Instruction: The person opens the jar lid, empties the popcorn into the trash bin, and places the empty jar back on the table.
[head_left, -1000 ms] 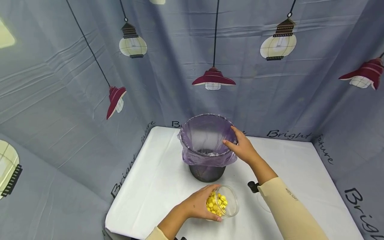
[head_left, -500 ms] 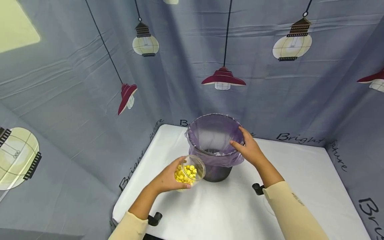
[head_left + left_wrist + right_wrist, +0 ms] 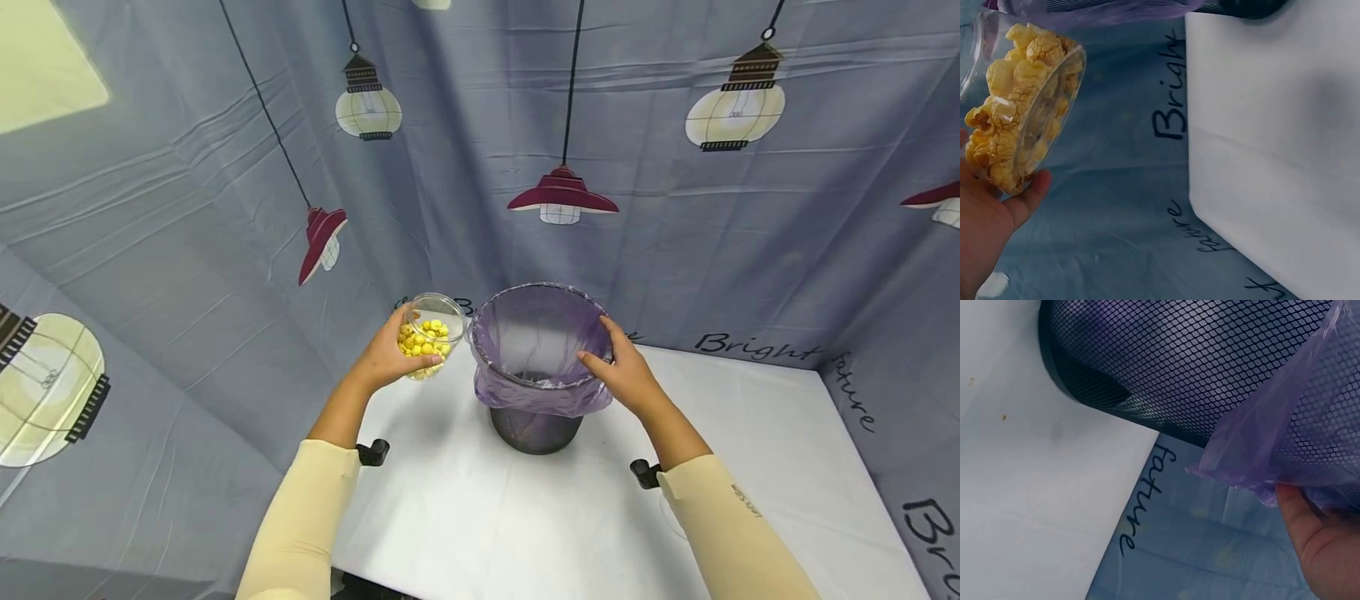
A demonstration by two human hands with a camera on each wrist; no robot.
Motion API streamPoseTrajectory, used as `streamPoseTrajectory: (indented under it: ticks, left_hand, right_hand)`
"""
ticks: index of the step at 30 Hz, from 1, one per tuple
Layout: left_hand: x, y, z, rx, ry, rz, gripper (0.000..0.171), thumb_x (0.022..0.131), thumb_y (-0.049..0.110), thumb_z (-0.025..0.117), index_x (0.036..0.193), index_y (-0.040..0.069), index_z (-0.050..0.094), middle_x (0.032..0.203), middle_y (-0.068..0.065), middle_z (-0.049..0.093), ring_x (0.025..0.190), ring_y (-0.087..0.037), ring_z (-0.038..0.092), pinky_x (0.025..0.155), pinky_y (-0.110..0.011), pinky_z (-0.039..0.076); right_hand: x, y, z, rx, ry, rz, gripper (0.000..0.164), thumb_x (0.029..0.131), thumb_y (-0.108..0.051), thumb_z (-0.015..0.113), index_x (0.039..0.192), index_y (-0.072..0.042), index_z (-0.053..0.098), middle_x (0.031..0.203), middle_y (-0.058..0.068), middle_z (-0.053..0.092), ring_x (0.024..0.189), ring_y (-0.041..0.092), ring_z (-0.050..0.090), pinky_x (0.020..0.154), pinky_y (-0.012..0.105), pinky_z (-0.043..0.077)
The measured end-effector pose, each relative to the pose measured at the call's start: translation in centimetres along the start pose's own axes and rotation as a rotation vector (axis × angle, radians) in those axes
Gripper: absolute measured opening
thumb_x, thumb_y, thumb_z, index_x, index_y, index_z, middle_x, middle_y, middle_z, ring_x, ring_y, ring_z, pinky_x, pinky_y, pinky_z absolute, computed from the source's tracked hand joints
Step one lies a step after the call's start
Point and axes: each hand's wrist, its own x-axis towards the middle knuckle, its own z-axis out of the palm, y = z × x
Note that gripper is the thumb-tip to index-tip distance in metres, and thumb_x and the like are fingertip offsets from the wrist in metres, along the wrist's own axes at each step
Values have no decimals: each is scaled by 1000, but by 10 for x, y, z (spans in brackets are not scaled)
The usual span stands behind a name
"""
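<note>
My left hand [image 3: 384,360] grips a clear plastic jar [image 3: 444,307] part-filled with yellow popcorn [image 3: 423,340]. It holds the jar raised above the table, just left of the bin's rim, with the open mouth tilted up and toward the bin. The left wrist view shows popcorn [image 3: 1013,119] heaped against the clear wall, with the thumb under the jar's base. A black mesh trash bin [image 3: 536,429] lined with a purple bag [image 3: 525,333] stands upright. My right hand [image 3: 628,373] grips its right rim over the folded liner; in the right wrist view the bag [image 3: 1247,434] hides some fingers.
The bin stands on a white-covered table [image 3: 480,517]. A clear round lid-like piece [image 3: 671,515] lies partly behind the right forearm. Small crumbs [image 3: 1004,417] dot the cloth. A grey-blue curtain [image 3: 465,167] printed with lamps surrounds the table's back and sides.
My left hand has lifted the popcorn jar from the table's front, up and away to the bin's left side. The right hand keeps its hold on the rim. The head view has shifted slightly.
</note>
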Motion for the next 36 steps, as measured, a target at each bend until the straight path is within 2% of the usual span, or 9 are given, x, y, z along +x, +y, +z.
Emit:
streamPoseTrajectory:
  ticks: [5, 8, 13, 16, 19, 26, 29, 36]
  left_hand:
    - [18, 13, 1, -16, 22, 58, 110, 68, 37, 92, 155, 15, 29, 148, -16, 44, 132, -33, 46, 108, -55, 41]
    - [24, 21, 3, 54, 27, 69, 112, 67, 41, 91, 156, 14, 28, 150, -15, 42, 136, -33, 43, 109, -56, 39]
    - [34, 36, 6, 273, 59, 62, 117, 65, 54, 88, 157, 18, 26, 153, -13, 40, 138, -34, 41, 108, -59, 39]
    - [39, 47, 9, 393, 70, 89, 116, 65, 57, 86, 157, 18, 26, 152, -11, 41, 138, -34, 41, 106, -60, 40]
    - [42, 57, 11, 508, 56, 150, 114, 67, 57, 85, 156, 17, 27, 153, -9, 41, 139, -32, 40, 106, -60, 41]
    - [45, 77, 13, 847, 28, 348, 112, 69, 57, 85, 156, 16, 27, 153, -7, 39, 142, -29, 36, 106, -55, 41]
    - [43, 85, 15, 931, 21, 388, 114, 68, 57, 86, 156, 16, 27, 154, -10, 37, 144, -32, 32, 108, -56, 38]
    - [42, 92, 25, 1006, 1, 383, 113, 70, 57, 85, 158, 20, 23, 158, -10, 32, 148, -32, 26, 113, -55, 32]
  right_hand:
    - [0, 0, 2, 1, 2, -1, 91, 96, -52, 57, 161, -16, 6, 165, 20, 12, 148, 47, 18, 115, 67, 21]
    - [0, -1, 3, 4, 5, 0, 89, 96, -51, 57, 162, -17, 7, 165, 19, 13, 148, 46, 18, 115, 66, 21]
    - [0, -1, 3, 22, 6, 3, 87, 96, -48, 58, 162, -20, 8, 166, 17, 12, 149, 45, 18, 116, 65, 21]
    - [0, -1, 3, 28, 8, 4, 87, 96, -48, 58, 162, -20, 8, 166, 16, 12, 149, 45, 18, 116, 65, 21]
    - [-1, -2, 3, 32, 9, 6, 87, 96, -47, 58, 162, -21, 8, 166, 16, 12, 149, 45, 18, 116, 65, 21]
    - [-2, -3, 3, 45, 9, 6, 87, 96, -48, 58, 162, -22, 8, 166, 17, 13, 149, 45, 18, 115, 66, 21]
    - [-2, -2, 3, 42, 12, 6, 87, 95, -49, 58, 162, -23, 8, 165, 17, 13, 149, 45, 19, 115, 66, 21]
    - [-3, 0, 2, 45, 17, 19, 87, 96, -49, 58, 162, -23, 8, 166, 17, 13, 149, 45, 18, 115, 67, 21]
